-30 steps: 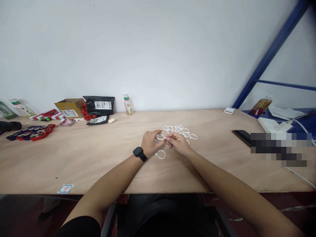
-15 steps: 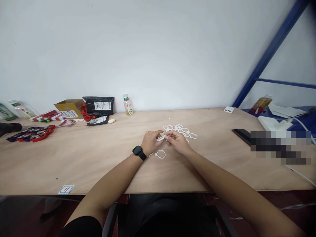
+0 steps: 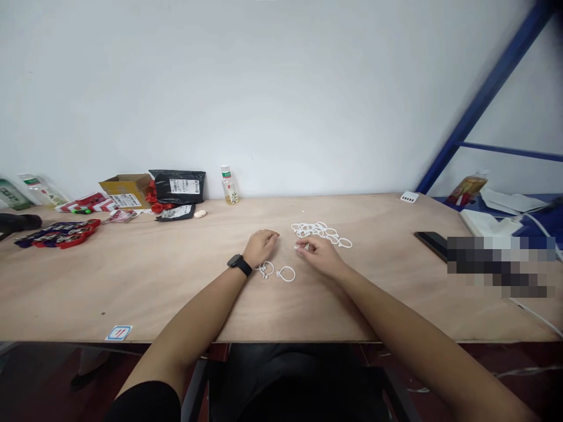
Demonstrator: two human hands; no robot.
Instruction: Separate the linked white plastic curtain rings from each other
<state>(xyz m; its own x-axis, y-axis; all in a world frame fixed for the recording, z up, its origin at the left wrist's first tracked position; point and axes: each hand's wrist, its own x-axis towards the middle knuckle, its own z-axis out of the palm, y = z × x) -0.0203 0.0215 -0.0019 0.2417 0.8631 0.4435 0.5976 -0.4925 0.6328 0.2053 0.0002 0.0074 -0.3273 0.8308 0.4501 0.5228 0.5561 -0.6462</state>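
My left hand (image 3: 262,246), with a black watch (image 3: 235,262) on its wrist, rests on the wooden table (image 3: 176,281) with its fingers curled under; nothing shows in them. Just below its heel lie two white plastic rings, one (image 3: 266,269) next to the wrist and another (image 3: 287,274) to its right. My right hand (image 3: 320,253) is closed in a pinch, with a bit of a white ring (image 3: 302,247) at its fingertips. A pile of several white rings (image 3: 321,230) lies just beyond the right hand.
At the back left stand a cardboard box (image 3: 125,189), black parcel bags (image 3: 178,186), red packets (image 3: 65,233) and a small bottle (image 3: 229,186). A black phone (image 3: 431,239) lies at the right, beside a blue shelf frame (image 3: 484,94) and white cables.
My hands have drawn apart. The left hand has moved left and down to the table, and the ring it held between both hands now lies beside the earlier one.
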